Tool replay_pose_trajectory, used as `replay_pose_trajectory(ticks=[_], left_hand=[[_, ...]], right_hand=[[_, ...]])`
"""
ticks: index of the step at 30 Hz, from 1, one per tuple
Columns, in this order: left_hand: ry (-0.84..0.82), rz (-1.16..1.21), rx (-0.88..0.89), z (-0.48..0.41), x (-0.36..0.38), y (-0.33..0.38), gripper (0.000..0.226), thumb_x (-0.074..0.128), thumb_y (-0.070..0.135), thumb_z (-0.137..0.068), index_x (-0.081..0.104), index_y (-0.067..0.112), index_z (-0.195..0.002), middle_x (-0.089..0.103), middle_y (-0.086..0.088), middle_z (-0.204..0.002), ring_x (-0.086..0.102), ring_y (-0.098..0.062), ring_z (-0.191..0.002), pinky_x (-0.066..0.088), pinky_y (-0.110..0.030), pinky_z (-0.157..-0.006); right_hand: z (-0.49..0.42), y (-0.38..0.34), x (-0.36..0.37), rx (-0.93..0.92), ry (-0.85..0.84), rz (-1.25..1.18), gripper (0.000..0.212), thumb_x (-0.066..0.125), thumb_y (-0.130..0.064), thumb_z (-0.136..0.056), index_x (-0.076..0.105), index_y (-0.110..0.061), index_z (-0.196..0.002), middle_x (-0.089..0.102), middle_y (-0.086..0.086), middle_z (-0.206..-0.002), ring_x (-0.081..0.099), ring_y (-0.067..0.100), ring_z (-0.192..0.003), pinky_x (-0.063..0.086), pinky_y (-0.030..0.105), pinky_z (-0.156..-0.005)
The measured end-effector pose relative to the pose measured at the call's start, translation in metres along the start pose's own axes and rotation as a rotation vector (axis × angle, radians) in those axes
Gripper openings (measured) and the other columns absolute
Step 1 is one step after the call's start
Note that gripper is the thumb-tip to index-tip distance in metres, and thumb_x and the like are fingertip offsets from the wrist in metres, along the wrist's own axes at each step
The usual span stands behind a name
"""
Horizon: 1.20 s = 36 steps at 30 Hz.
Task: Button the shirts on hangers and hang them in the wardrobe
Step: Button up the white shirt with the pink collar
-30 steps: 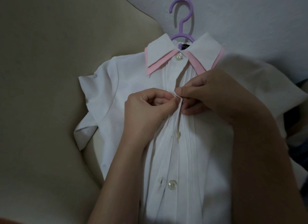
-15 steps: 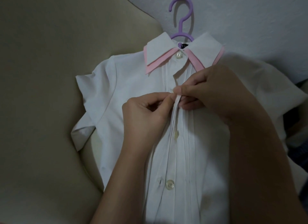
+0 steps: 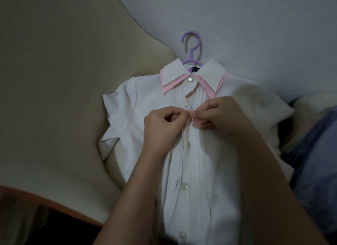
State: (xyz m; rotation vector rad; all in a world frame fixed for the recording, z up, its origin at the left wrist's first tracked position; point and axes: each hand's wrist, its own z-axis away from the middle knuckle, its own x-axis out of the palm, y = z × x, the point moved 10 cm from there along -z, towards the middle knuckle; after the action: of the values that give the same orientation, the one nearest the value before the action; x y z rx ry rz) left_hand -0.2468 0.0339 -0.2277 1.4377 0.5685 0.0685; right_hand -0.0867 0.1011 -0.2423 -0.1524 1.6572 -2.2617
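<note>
A white short-sleeved shirt [image 3: 145, 102] with a pink-edged collar lies flat on a purple hanger [image 3: 191, 49], whose hook points away from me. The collar button [image 3: 190, 79] is fastened. My left hand [image 3: 162, 128] pinches the left edge of the front placket just below the collar. My right hand [image 3: 220, 115] pinches the right edge at the same spot, fingertips meeting the left hand's. The button between them is hidden by my fingers. Three more buttons show down the placket below my hands [image 3: 184, 186].
The shirt rests on a beige cushioned surface [image 3: 54, 98] and a pale blue-grey sheet [image 3: 255, 26]. A blue-purple cloth [image 3: 315, 162] lies at the right edge. A dark gap with an orange edge [image 3: 36, 199] sits at the lower left.
The view has pulled back and the shirt sits lower in the frame. Both hands have kept pinching the placket below the collar, now drawn closer together, thumb to thumb.
</note>
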Motion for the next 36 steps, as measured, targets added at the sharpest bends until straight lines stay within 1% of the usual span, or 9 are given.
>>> replay_pose_trajectory(ticks=[2, 5, 9, 12, 15, 18, 23, 29, 36], left_hand=[[-0.057, -0.046, 0.000, 0.001, 0.002, 0.005, 0.009, 0.082, 0.029, -0.082, 0.080, 0.020, -0.085, 0.073, 0.003, -0.070, 0.070, -0.008, -0.070, 0.056, -0.022, -0.067], [-0.075, -0.184, 0.048, 0.003, -0.003, 0.015, 0.004, 0.078, 0.019, -0.084, 0.080, 0.020, -0.087, 0.074, 0.005, -0.072, 0.069, -0.004, -0.069, 0.054, -0.018, -0.065], [0.030, -0.152, -0.005, 0.004, -0.024, 0.012, 0.012, 0.069, 0.014, -0.086, 0.078, 0.019, -0.081, 0.072, 0.003, -0.067, 0.072, -0.017, -0.068, 0.062, -0.041, -0.071], [0.024, -0.095, -0.049, 0.005, -0.023, 0.009, 0.014, 0.066, 0.011, -0.084, 0.077, 0.018, -0.080, 0.071, -0.003, -0.067, 0.073, -0.028, -0.070, 0.062, -0.050, -0.068], [0.016, -0.132, -0.009, 0.006, -0.014, 0.020, 0.009, 0.070, 0.018, -0.082, 0.078, 0.020, -0.085, 0.070, 0.004, -0.067, 0.071, -0.018, -0.071, 0.062, -0.046, -0.069], [-0.008, -0.247, 0.059, 0.005, -0.004, 0.032, 0.009, 0.077, 0.033, -0.082, 0.077, 0.024, -0.079, 0.069, 0.009, -0.064, 0.067, -0.009, -0.066, 0.060, -0.039, -0.068], [0.068, -0.269, 0.126, 0.002, -0.007, 0.038, 0.003, 0.077, 0.028, -0.084, 0.079, 0.027, -0.082, 0.072, 0.013, -0.074, 0.068, -0.007, -0.073, 0.059, -0.037, -0.073], [0.102, -0.208, 0.056, -0.003, 0.002, 0.036, 0.006, 0.077, 0.021, -0.078, 0.079, 0.026, -0.079, 0.071, 0.012, -0.069, 0.067, -0.004, -0.071, 0.059, -0.032, -0.073], [0.037, -0.327, 0.077, 0.001, -0.005, 0.032, 0.015, 0.073, 0.029, -0.088, 0.073, 0.021, -0.075, 0.068, 0.009, -0.068, 0.063, -0.005, -0.065, 0.050, -0.025, -0.063]], right_hand=[[0.006, 0.002, -0.003, -0.024, 0.081, 0.027, 0.014, 0.079, -0.006, -0.081, 0.070, 0.005, -0.077, 0.070, 0.016, -0.060, 0.067, 0.017, -0.051, 0.056, 0.022, -0.051], [0.014, 0.002, -0.002, -0.088, 0.132, 0.036, 0.015, 0.079, -0.011, -0.082, 0.073, 0.003, -0.080, 0.071, 0.015, -0.064, 0.068, 0.018, -0.056, 0.055, 0.021, -0.055], [0.021, 0.001, -0.003, -0.127, 0.184, -0.018, 0.011, 0.076, -0.007, -0.085, 0.072, 0.003, -0.083, 0.071, 0.019, -0.070, 0.068, 0.017, -0.059, 0.054, 0.020, -0.056], [0.021, 0.001, -0.003, -0.128, 0.226, 0.046, 0.006, 0.076, -0.007, -0.083, 0.073, -0.004, -0.079, 0.071, 0.011, -0.064, 0.069, 0.017, -0.058, 0.059, 0.029, -0.062], [0.023, 0.000, 0.000, -0.152, 0.283, 0.092, 0.005, 0.074, -0.014, -0.076, 0.074, -0.016, -0.072, 0.069, 0.006, -0.060, 0.071, 0.024, -0.063, 0.062, 0.042, -0.072], [0.025, 0.000, 0.000, -0.182, 0.298, 0.106, 0.006, 0.069, -0.024, -0.074, 0.074, -0.023, -0.071, 0.071, 0.004, -0.064, 0.071, 0.024, -0.068, 0.060, 0.039, -0.073], [0.028, 0.006, -0.003, -0.151, 0.277, -0.107, 0.008, 0.065, 0.001, -0.088, 0.073, 0.005, -0.088, 0.070, 0.010, -0.066, 0.064, 0.008, -0.055, 0.053, 0.017, -0.059], [0.027, 0.013, -0.011, -0.115, 0.393, -0.032, 0.007, 0.069, -0.011, -0.085, 0.073, -0.008, -0.079, 0.072, 0.007, -0.064, 0.067, 0.014, -0.059, 0.059, 0.038, -0.073], [0.033, 0.013, -0.012, -0.114, 0.364, -0.220, 0.008, 0.070, -0.007, -0.089, 0.072, 0.001, -0.087, 0.068, 0.005, -0.062, 0.061, 0.011, -0.055, 0.053, 0.019, -0.058]])
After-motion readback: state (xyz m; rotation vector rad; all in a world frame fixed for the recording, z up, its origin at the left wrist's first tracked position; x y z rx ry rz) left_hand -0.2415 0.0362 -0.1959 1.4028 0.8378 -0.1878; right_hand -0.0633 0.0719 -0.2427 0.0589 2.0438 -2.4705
